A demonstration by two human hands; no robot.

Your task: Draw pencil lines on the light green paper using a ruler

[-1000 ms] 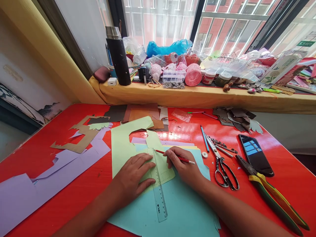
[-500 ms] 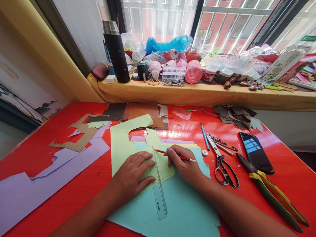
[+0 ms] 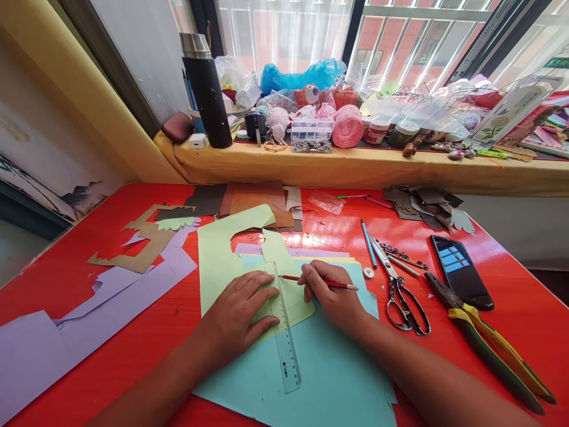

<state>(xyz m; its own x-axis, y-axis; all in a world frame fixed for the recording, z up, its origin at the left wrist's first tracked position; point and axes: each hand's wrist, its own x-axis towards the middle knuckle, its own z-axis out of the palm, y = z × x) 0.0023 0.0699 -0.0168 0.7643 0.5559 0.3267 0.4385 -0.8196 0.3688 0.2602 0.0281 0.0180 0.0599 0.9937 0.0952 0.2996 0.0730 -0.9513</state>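
The pale green paper [image 3: 217, 255] lies at the centre, its outline irregular, with a curved gap cut into the far part and faint lines marking the near right portion. The clear ruler [image 3: 288, 350], bearing a graduated scale, slants across it from far left to near right, its near end projecting past the paper. The slim red pencil [image 3: 291, 278] points leftward, tip at the ruler's right edge.

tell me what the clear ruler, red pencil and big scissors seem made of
Clear straight ruler: probably plastic, smooth; colours beneath show through.

Slim red pencil: likely painted wood, from its even red coat; inside hidden.

Large silver scissors: seemingly polished metal at the cutting end, from its bright grey sheen; elsewhere unclear.
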